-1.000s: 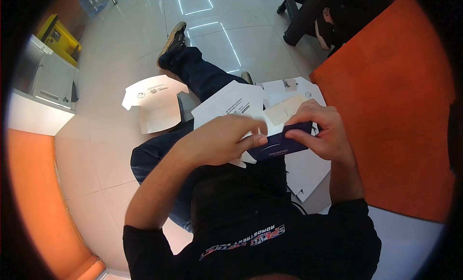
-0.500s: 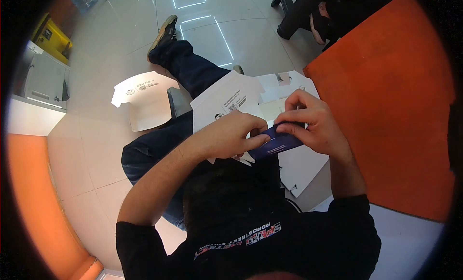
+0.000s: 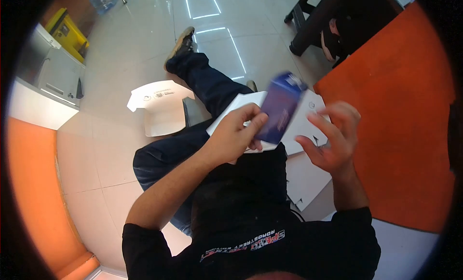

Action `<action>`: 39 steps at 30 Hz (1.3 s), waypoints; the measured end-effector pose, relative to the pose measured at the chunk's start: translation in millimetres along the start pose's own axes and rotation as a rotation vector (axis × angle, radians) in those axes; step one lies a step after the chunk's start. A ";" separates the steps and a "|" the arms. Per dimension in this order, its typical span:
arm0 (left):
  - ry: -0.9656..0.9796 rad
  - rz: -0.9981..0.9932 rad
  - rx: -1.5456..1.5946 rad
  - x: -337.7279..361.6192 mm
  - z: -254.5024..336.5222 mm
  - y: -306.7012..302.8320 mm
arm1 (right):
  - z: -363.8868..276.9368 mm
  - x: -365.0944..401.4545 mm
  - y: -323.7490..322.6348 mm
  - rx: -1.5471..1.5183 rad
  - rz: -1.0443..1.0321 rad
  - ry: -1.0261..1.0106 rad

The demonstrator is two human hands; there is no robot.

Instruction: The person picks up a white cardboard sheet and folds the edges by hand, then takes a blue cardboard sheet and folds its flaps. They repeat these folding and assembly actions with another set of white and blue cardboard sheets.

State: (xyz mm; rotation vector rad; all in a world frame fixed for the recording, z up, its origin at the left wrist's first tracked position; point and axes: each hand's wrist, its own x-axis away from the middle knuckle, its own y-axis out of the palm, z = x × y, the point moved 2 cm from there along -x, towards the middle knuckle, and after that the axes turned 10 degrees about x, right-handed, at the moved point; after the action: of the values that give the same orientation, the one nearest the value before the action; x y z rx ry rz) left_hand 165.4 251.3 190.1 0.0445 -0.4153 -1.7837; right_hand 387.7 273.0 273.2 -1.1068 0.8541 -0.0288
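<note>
My left hand (image 3: 239, 134) is closed on the lower end of a small dark blue box (image 3: 281, 106), thumb across its near face. The box stands tilted up and is slightly blurred; pale print shows on its face and on its top end. To its right, my right hand (image 3: 335, 135) is apart from the box, fingers spread and blurred, holding nothing I can see. Under and behind the box, a white printed carton (image 3: 307, 128) with flaps rests on my lap. Part of it is hidden by the box and my left hand.
An open white carton (image 3: 165, 122) stands on the tiled floor at left. Flat white cardboard (image 3: 308, 181) lies beside my right hip. An orange surface (image 3: 400, 130) fills the right side. A black stool (image 3: 308, 24) and another person's foot (image 3: 329, 44) are at upper right.
My right hand has let go of the blue box and moved right, its fingers opening. The box, held in my left hand, has swung from lying sideways to standing up.
</note>
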 end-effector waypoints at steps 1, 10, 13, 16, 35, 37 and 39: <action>0.055 -0.001 0.171 -2.7 6.9 -1.7 | 0.5 10.4 6.2 -0.190 0.089 0.011; 0.126 0.198 0.539 10.2 26.2 12.0 | -18.3 -0.2 57.7 -0.400 0.211 0.032; 0.157 0.158 0.497 10.4 28.5 5.0 | -13.3 -5.9 56.4 -0.277 0.304 -0.034; 0.206 0.120 0.576 10.4 33.6 2.2 | -13.2 -14.7 51.8 -0.336 0.345 -0.055; 0.392 0.127 0.566 3.2 38.6 -3.2 | 0.7 -45.4 13.0 -0.326 0.081 -0.141; 0.414 0.132 0.574 4.4 35.0 4.3 | 0.1 -48.6 9.7 -0.277 0.079 -0.177; 0.446 0.164 0.586 3.0 31.6 3.6 | -2.3 -49.2 10.0 -0.233 0.075 -0.218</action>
State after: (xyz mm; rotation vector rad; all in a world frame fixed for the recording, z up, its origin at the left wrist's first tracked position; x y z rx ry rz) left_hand 160.2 255.7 221.4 0.7824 -0.5814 -1.3870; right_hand 348.6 296.8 293.8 -1.2688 0.7142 0.2550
